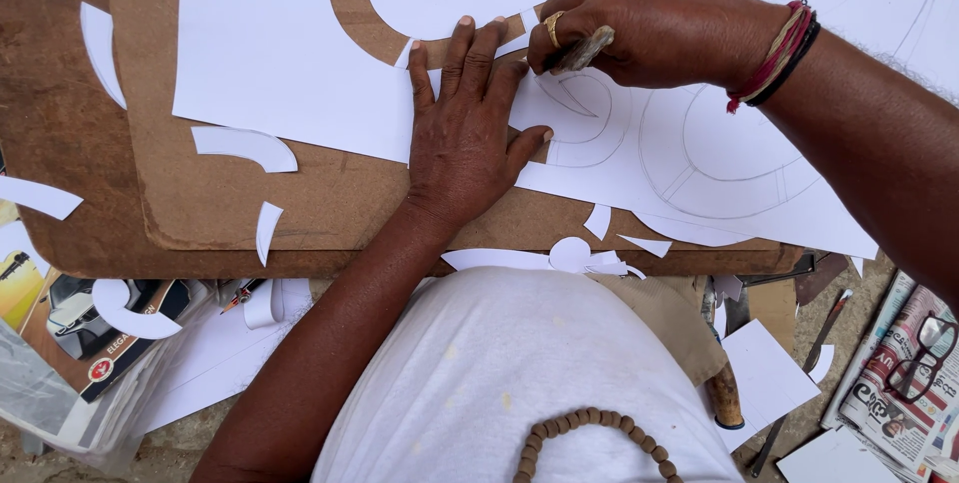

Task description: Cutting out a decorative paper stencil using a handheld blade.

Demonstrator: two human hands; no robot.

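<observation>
— Look at that big white sheet (300, 53); it covers most of the brown board (230, 203) on the worktop and hangs past the near right edge. If the overhang sags or gets nudged, I reckon the whole sheet could swing under the blade.

— The left hand (465, 133) is what stops that. It lies flat, fingers spread, pressing the paper down just beside the pencilled curve (579, 108).

— Which is my worry. Those fingertips sit right next to the cutting tool (582, 48). The right hand (649, 28) is closed around its worn handle, thumb and forefinger pinching it low, and I can't see the tip at all. One slip toward the left and it meets a finger.

— Or it runs off the line. The curves there are tight, and the sheet is already cut through above, around that ring-shaped opening (400, 13). Thin bridges like those could tear if the paper drags.

— And the small scraps (245, 148) lying about on the board? One curled offcut (268, 228) sliding under the sheet would lift it, I'd guess.

— Possibly. The little pieces at the near edge (579, 255) seem well clear, though.
</observation>
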